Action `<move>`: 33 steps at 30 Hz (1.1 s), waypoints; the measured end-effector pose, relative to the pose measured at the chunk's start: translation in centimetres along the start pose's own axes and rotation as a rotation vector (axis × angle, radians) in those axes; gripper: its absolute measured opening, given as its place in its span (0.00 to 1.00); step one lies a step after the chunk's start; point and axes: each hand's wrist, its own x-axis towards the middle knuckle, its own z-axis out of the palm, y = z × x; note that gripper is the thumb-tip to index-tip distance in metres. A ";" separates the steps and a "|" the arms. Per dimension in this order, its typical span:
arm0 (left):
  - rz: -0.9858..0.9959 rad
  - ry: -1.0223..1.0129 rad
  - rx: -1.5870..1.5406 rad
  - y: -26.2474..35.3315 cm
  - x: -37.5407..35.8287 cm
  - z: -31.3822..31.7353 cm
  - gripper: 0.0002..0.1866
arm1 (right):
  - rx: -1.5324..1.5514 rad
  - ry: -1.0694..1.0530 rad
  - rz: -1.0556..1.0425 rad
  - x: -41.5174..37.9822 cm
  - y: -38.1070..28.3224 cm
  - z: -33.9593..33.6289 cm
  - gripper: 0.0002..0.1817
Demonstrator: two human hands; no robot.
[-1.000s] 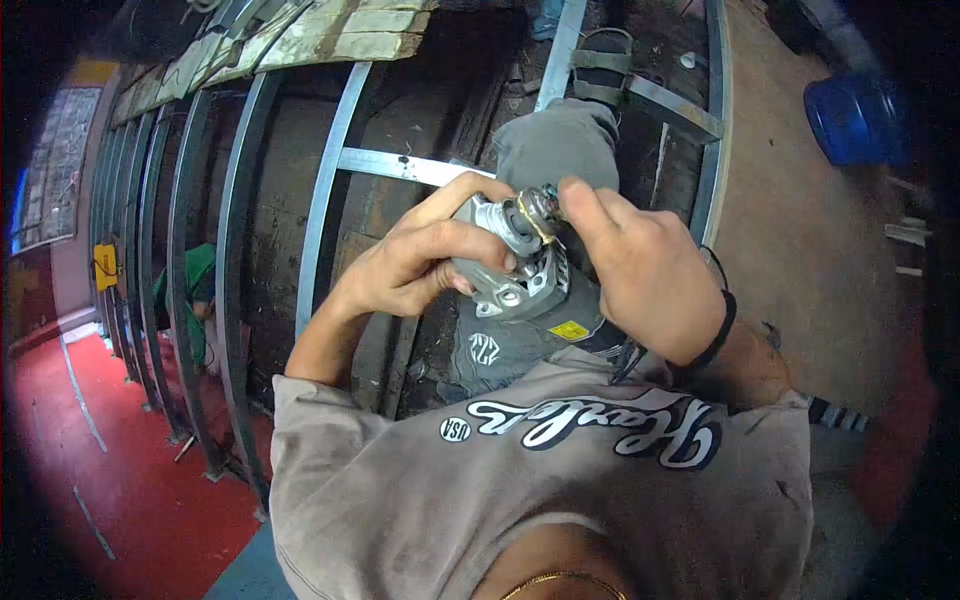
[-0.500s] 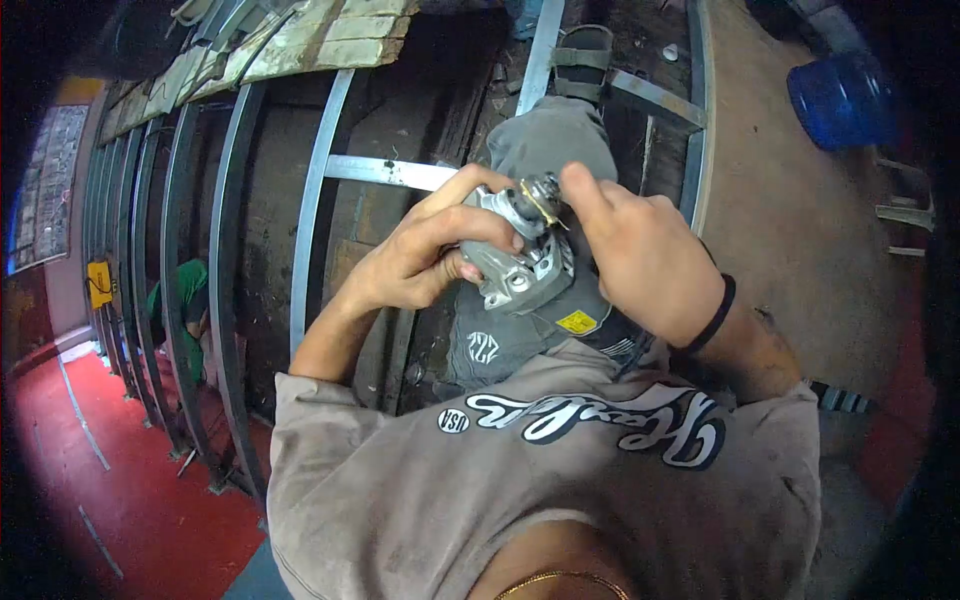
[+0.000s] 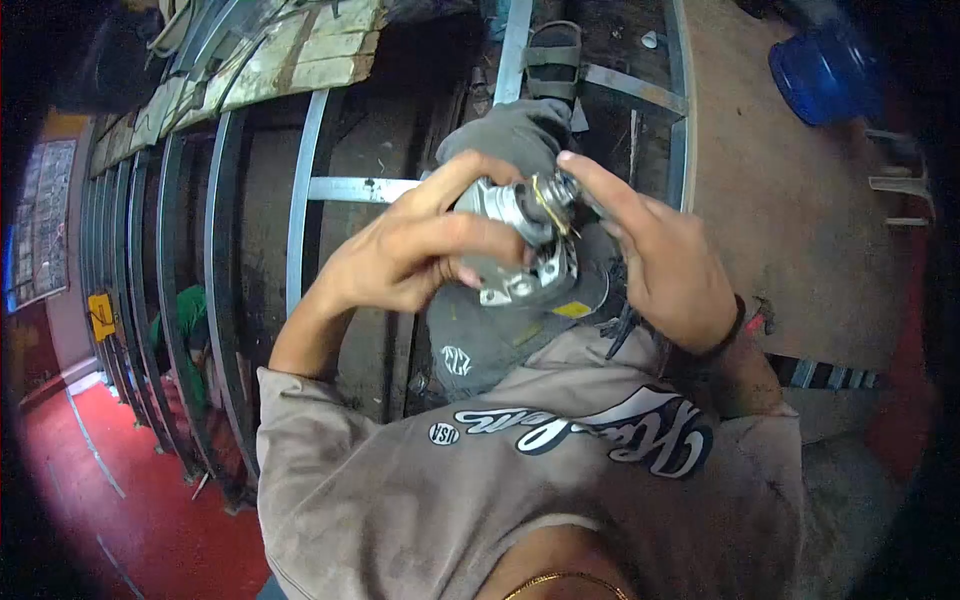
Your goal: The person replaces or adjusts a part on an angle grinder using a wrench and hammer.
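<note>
My left hand (image 3: 405, 250) is closed around the silver metal gear head of an angle grinder (image 3: 510, 210), its fingers wrapped over the housing. The grinder's spindle end (image 3: 562, 192) points up and away from me, with a thin yellowish strand around it. At that end, my right hand (image 3: 665, 255) has its index finger stretched along the spindle tip and the other fingers bent beside it. Its thumb is mostly hidden. The grinder's dark body with a yellow label (image 3: 572, 310) lies over my grey trouser leg, partly covered and blurred.
Metal frame bars (image 3: 308, 200) cross the dark floor to the left. A sandaled foot (image 3: 553, 65) is ahead. A blue water jug (image 3: 825, 75) stands on the brown board (image 3: 770, 230) at right. A person in green (image 3: 183, 335) is behind the bars, near a yellow box (image 3: 101, 316).
The view has shifted slightly. The grinder has turned a little in my left hand, and my right hand's fingers have straightened and moved along the spindle end.
</note>
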 end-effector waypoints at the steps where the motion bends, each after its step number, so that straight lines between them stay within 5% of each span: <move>1: 0.013 -0.008 0.002 0.0 0.5 -0.2 0.10 | -0.006 0.013 0.003 0.0 0.5 0.5 0.31; 3: 0.080 -0.084 0.053 -0.1 1.3 -0.9 0.14 | 0.141 0.181 -0.105 0.3 1.3 1.3 0.35; 8: 0.086 -0.093 -0.046 -1.4 1.1 -1.6 0.16 | 0.150 0.221 -0.098 0.6 0.9 2.2 0.31; 10: -0.028 0.068 -0.228 -2.4 0.5 -0.5 0.20 | 0.006 0.258 -0.066 1.7 1.6 3.0 0.30; 12: -0.150 0.185 -0.370 -2.6 -0.2 0.4 0.22 | -0.084 0.140 0.019 2.0 0.3 1.9 0.29; 15: -0.047 0.065 -0.346 -2.8 -0.4 -0.9 0.21 | -0.105 -0.025 0.088 1.8 -1.6 0.0 0.26; 20: -0.008 0.034 -0.310 -2.9 -0.5 -1.2 0.20 | -0.153 -0.023 0.011 1.9 -0.8 0.4 0.25; 25: -0.029 0.061 -0.379 -3.7 -1.4 -1.6 0.19 | -0.097 0.259 -0.181 3.5 1.7 3.9 0.25; 33: 0.083 0.158 -0.417 -4.4 -1.5 0.3 0.23 | 0.004 0.355 -0.257 3.6 2.2 4.6 0.26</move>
